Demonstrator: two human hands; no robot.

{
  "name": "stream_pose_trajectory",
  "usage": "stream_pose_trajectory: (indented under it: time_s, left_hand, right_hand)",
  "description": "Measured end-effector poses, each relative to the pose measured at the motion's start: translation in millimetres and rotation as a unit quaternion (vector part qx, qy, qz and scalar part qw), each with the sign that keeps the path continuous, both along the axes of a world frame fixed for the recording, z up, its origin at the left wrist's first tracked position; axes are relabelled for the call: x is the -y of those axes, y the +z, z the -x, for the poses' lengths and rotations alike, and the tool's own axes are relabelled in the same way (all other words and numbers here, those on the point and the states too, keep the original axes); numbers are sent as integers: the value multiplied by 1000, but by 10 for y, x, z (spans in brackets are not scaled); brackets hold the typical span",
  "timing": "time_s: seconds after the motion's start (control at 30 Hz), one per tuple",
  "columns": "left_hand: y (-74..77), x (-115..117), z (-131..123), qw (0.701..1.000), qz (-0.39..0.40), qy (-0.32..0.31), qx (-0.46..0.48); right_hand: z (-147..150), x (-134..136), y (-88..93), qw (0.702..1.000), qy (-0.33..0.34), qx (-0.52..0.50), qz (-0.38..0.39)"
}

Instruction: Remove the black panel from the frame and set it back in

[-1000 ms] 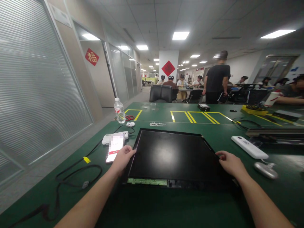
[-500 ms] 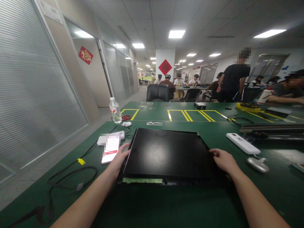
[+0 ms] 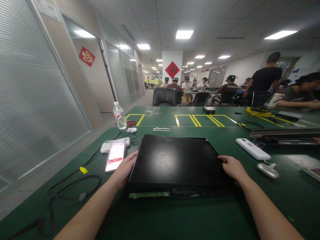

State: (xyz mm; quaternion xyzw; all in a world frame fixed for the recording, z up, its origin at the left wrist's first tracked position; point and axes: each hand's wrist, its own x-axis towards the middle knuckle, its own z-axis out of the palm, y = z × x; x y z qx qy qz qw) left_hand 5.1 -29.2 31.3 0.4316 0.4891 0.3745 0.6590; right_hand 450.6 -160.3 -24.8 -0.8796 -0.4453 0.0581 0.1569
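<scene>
A black LCD panel (image 3: 172, 160) lies in front of me over a dark frame on the green table. Along its near side a green circuit board strip (image 3: 149, 194) shows beneath the panel's edge. At the left edge, my left hand (image 3: 126, 167) is closed on the panel, its fingers partly hidden behind it. My right hand (image 3: 232, 168) has its thumb and bent index finger closed at the right edge; its other fingers are hidden below. Close to my left hand lies a lit phone (image 3: 115, 156).
On the left are a water bottle (image 3: 120, 115), red scissors (image 3: 131, 123) and a looping black cable (image 3: 75, 178). To the right lie a white power bank (image 3: 252, 148), a silver mouse-like device (image 3: 267, 170) and long dark parts (image 3: 287, 137). People sit at tables further back.
The panel's near edge has risen slightly, leaving a wider gap above the circuit board strip. Both hands remain at its sides. A standing person in the background has moved right.
</scene>
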Motion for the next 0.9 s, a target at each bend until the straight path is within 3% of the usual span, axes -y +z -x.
stream_pose_trajectory:
  time_s: [0.2, 0.37, 0.57, 0.77, 0.9]
  left_hand:
    - [-6, -10, 0, 999, -10, 9, 34]
    - [-66, -16, 59, 997, -53, -49, 34]
    - [28, 48, 57, 996, -59, -44, 48]
    - [68, 97, 12, 989, -88, -51, 108]
    - [34, 91, 16, 983, -105, -55, 141]
  right_hand:
    - [8, -6, -1, 1000, -6, -9, -6]
    - [0, -6, -18, 1000, -6, -8, -25]
    - [-7, -6, -7, 998, -9, -40, -47]
    - [10, -40, 36, 985, -28, -114, -125]
    - [34, -44, 85, 954, -60, -214, -201]
